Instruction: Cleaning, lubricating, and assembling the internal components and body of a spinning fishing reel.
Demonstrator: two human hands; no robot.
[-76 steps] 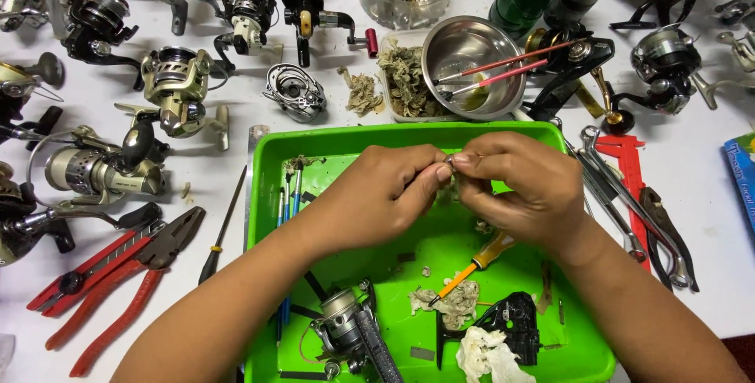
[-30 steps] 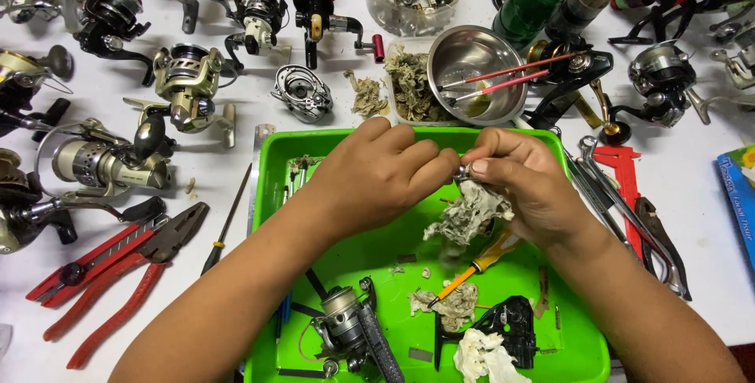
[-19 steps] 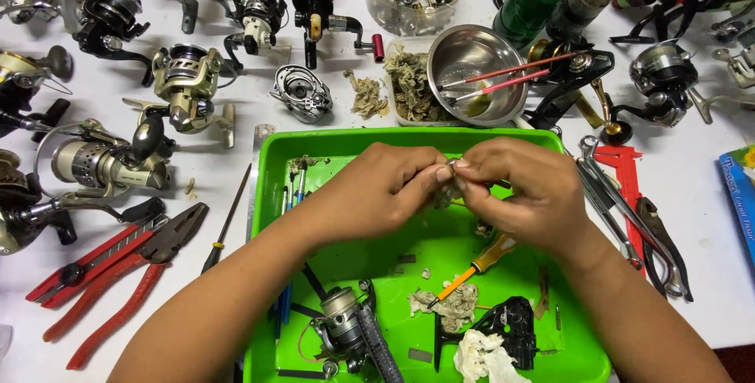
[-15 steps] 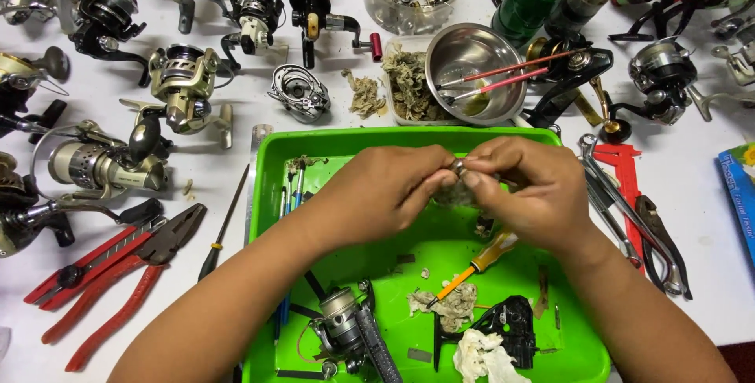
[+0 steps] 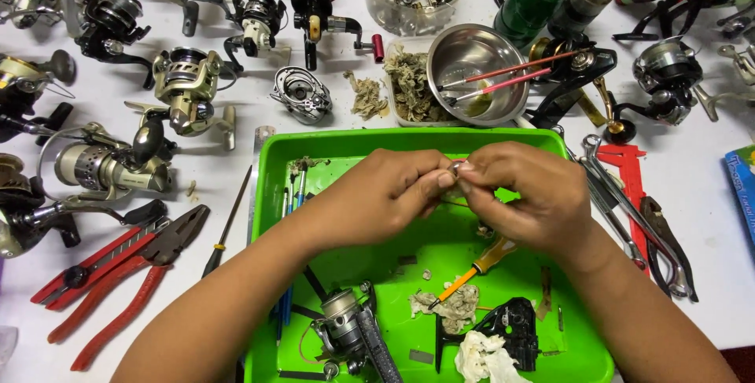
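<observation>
Small metal part (image 5: 457,167) betw. both hands' fingertips

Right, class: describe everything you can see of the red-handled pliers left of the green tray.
The red-handled pliers lie flat on the white table, left of the green tray. Dark metal jaws point up-right toward the tray; two long red handles splay open toward the lower left. A red utility knife lies against them. Neither hand touches them.

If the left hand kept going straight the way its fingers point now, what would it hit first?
Probably the right hand: the left hand points rightward over the green tray, fingertips already meeting it around a small metal part.
</observation>
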